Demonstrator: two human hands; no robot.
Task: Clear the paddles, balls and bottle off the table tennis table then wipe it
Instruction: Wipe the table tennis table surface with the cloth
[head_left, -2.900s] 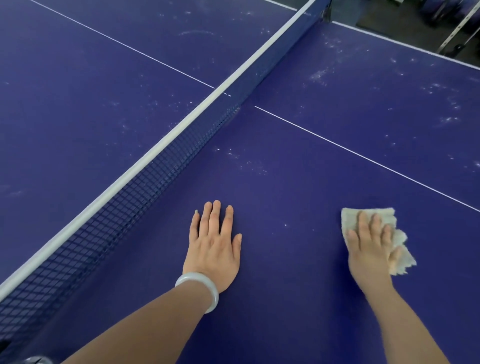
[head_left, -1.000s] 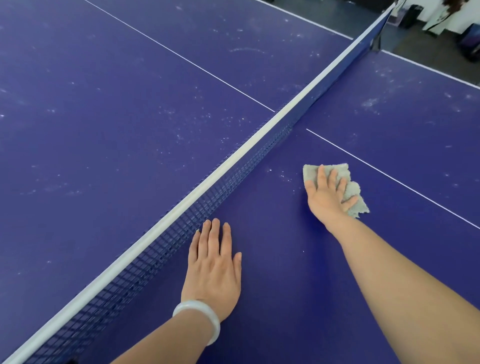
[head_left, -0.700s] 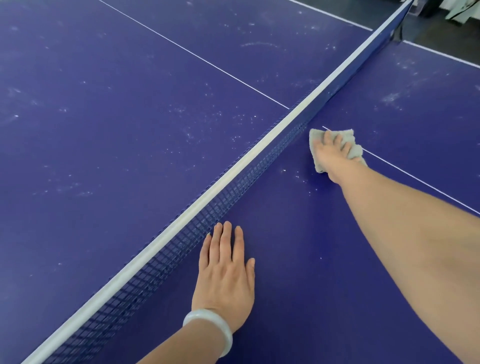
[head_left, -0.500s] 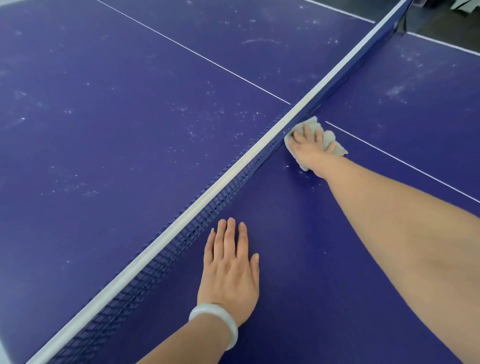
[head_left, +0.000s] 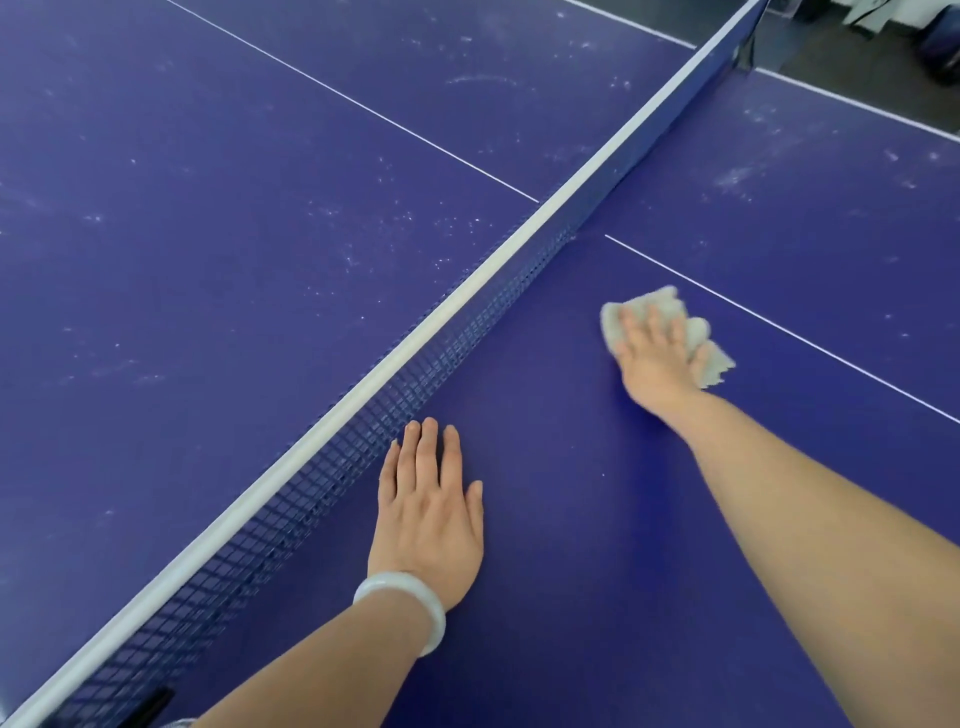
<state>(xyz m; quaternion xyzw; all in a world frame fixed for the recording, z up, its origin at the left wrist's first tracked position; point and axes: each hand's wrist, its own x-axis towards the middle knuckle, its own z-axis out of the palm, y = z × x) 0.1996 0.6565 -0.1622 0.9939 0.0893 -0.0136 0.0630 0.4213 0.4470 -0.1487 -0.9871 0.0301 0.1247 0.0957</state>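
The net (head_left: 441, 353) is standing as the one barrier, running diagonally across the table (head_left: 571, 545) and walling off the far half. The left hand (head_left: 428, 514) is lying flat just beside it, narrowing that lane. Open blue surface is stretching between it and the right hand (head_left: 654, 364), which is pressing the cloth (head_left: 665, 297), and on past the white centre line (head_left: 779, 327).
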